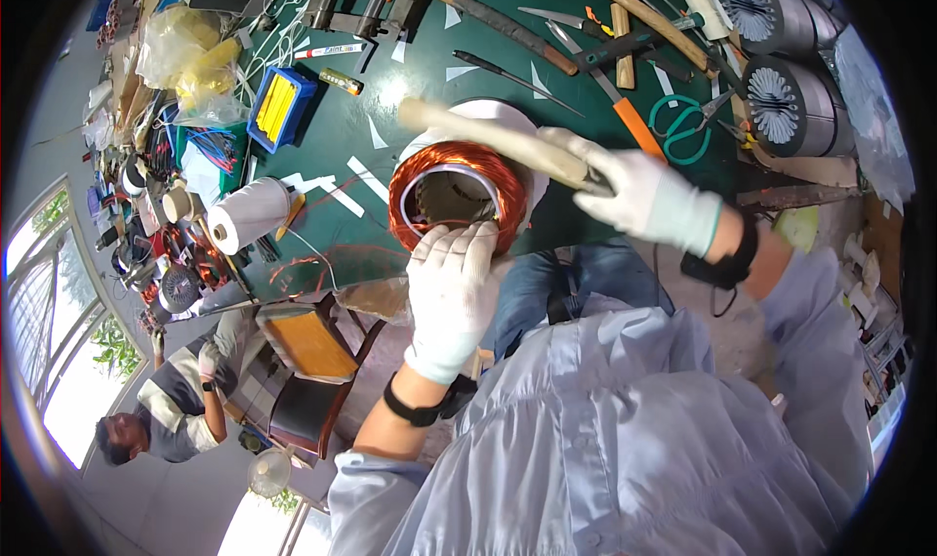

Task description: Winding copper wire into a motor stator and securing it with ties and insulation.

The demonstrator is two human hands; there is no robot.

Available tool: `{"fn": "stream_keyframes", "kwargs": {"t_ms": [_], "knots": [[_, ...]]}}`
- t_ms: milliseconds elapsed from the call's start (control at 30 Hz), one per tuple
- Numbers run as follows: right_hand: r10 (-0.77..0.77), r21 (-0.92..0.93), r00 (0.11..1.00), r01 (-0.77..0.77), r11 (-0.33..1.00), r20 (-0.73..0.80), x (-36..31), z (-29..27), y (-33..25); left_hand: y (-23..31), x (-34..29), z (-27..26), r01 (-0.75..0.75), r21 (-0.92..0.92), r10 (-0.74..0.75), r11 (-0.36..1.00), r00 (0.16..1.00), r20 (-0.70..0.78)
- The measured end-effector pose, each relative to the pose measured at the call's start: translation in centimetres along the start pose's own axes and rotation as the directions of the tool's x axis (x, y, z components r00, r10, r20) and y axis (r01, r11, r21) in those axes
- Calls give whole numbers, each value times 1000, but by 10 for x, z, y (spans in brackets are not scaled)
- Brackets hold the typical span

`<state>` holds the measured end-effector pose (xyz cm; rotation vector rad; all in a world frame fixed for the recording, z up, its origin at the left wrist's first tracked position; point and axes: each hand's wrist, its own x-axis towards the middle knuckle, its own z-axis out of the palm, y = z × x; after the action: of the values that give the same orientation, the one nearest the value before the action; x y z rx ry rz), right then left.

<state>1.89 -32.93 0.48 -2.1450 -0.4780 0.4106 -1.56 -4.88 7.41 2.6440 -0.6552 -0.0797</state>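
A motor stator [508, 187] with a ring of copper-coloured windings and a pale inner lining stands on the green tabletop, close to its near edge. My gloved left hand [452, 288] has its fingers hooked over the stator's near rim. In my gloved right hand [639, 197] is a pale wooden stick [478, 136], slightly blurred, gripped by its right end. The stick slants over the stator's far side, its free end pointing left; whether it touches the windings I cannot tell. Behind the stator shows a white round object [475, 113], partly hidden by the stick.
Scissors [688, 126], an orange-handled blade [639, 131], a file [508, 31] and a black pointed tool [517, 82] lie at the back and right. Wire spools [795, 105] stand far right. On the left are a blue bin [281, 109] and a white thread cone [249, 214]. Another person [185, 400] is at lower left.
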Motion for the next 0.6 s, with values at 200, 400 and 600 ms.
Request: {"fn": "stream_keyframes", "kwargs": {"t_ms": [200, 400, 600], "knots": [[553, 508, 774, -357, 784, -308, 36, -75, -1, -20, -46, -55, 340, -428, -504, 837, 784, -363], [-88, -311, 978, 145, 939, 191, 112, -108, -14, -47, -11, -58, -72, -80, 85, 994, 981, 172], [-247, -85, 866, 312, 946, 434, 134, -78, -42, -56, -8, -40, -88, -5, 88, 996, 981, 173]]}}
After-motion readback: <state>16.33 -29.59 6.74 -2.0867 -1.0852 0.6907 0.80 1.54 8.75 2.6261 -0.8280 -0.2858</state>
